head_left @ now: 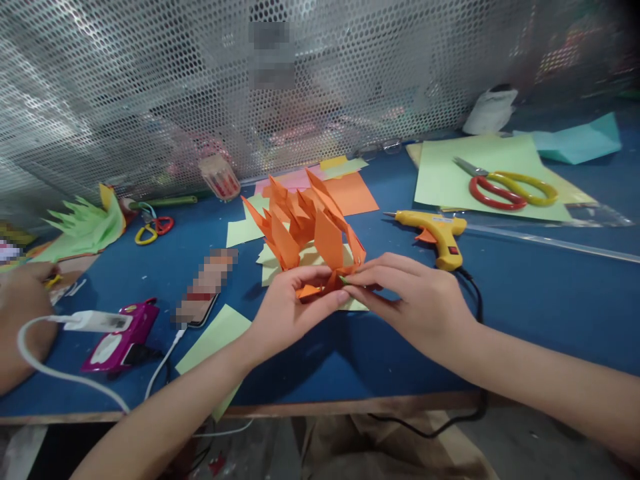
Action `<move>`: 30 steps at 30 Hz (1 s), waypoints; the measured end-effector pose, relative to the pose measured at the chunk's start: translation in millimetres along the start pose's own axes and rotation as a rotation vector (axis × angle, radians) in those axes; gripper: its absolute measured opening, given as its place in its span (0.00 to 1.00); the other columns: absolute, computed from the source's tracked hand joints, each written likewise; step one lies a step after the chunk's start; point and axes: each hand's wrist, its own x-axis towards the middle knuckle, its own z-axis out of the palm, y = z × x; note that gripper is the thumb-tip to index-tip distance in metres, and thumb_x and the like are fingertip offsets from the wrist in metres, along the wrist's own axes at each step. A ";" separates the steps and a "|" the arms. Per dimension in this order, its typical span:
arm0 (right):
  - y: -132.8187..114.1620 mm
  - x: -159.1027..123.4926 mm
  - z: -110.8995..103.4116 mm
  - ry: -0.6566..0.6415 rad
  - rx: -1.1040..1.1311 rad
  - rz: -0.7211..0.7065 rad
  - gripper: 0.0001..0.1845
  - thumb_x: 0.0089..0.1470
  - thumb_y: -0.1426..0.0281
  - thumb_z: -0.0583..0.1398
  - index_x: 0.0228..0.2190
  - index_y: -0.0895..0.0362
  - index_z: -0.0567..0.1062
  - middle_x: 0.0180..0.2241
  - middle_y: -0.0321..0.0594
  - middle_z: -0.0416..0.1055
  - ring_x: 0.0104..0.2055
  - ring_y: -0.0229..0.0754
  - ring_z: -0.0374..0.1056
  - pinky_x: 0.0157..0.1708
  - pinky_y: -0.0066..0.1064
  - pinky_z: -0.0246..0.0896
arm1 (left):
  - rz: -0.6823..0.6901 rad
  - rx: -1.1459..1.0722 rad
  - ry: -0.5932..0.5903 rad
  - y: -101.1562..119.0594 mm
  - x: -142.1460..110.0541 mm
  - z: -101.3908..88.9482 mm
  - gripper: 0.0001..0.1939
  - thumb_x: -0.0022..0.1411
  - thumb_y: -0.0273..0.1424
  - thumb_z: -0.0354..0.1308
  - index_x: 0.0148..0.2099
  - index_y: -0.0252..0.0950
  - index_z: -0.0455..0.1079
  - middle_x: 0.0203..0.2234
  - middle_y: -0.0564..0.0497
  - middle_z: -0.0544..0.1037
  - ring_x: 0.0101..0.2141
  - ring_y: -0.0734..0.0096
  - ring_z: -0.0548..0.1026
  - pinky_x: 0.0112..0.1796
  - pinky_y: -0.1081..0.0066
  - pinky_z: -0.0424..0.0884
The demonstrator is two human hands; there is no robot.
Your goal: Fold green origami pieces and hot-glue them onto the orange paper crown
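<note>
Both my hands meet at the base of an orange folded-paper piece (pixel 306 227) with several pointed leaves that stand up and fan to the back. My left hand (pixel 290 308) pinches its lower edge from the left, fingers closed on the paper. My right hand (pixel 410 297) grips the same base from the right, fingertips pressed together on it. The piece sits just above pale yellow-green sheets (pixel 273 261) on the blue table (pixel 525 293).
A yellow glue gun (pixel 440 233) lies right of the piece, its black cord running off the front edge. Red and yellow scissors (pixel 507 188) rest on green paper at back right. A phone (pixel 205 288), a pink device (pixel 123 337) and white cable lie left. Another person's hand (pixel 23 313) is far left.
</note>
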 end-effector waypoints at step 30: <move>90.9 -24.0 -89.6 -0.064 -0.369 -0.036 0.14 0.61 0.61 0.52 0.27 0.51 0.70 0.27 0.40 0.73 0.26 0.41 0.69 0.23 0.34 0.61 | -0.187 0.138 0.176 20.9 9.8 -33.4 0.17 0.41 0.33 0.72 0.34 0.35 0.72 0.16 0.59 0.68 0.12 0.84 0.56 0.11 0.79 0.48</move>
